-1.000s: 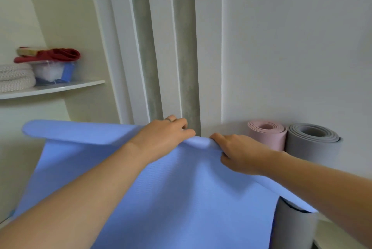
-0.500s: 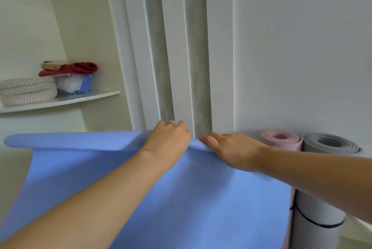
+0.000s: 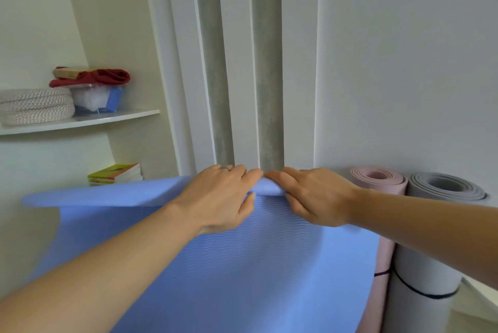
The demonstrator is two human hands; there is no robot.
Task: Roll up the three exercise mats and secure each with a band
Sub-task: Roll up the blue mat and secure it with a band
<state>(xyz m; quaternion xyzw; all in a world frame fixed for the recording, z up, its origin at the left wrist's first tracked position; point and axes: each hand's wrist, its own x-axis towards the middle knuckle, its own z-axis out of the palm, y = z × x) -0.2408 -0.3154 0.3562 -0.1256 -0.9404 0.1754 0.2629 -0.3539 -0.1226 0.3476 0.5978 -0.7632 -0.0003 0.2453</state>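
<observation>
A blue exercise mat (image 3: 242, 273) hangs unrolled in front of me, its top edge curled over into the start of a roll. My left hand (image 3: 218, 200) and my right hand (image 3: 312, 195) grip that curled top edge side by side, fingers over the fold and thumbs under it. To the right, a rolled pink mat (image 3: 377, 179) stands upright against the wall with a dark band (image 3: 382, 273) around it. Beside it stands a rolled grey mat (image 3: 442, 192), also held by a dark band (image 3: 425, 293).
A white shelf (image 3: 80, 122) at the left carries a woven rope basket (image 3: 35, 106), a clear plastic box (image 3: 97, 98) and a red cloth (image 3: 99, 76). Below it lie some books (image 3: 116, 173). A white door frame (image 3: 237, 63) and wall stand right behind the mat.
My hands have moved closer together on the mat's top edge and curled it further over. My view has tilted, showing more of the shelf and the bands on the two rolled mats.
</observation>
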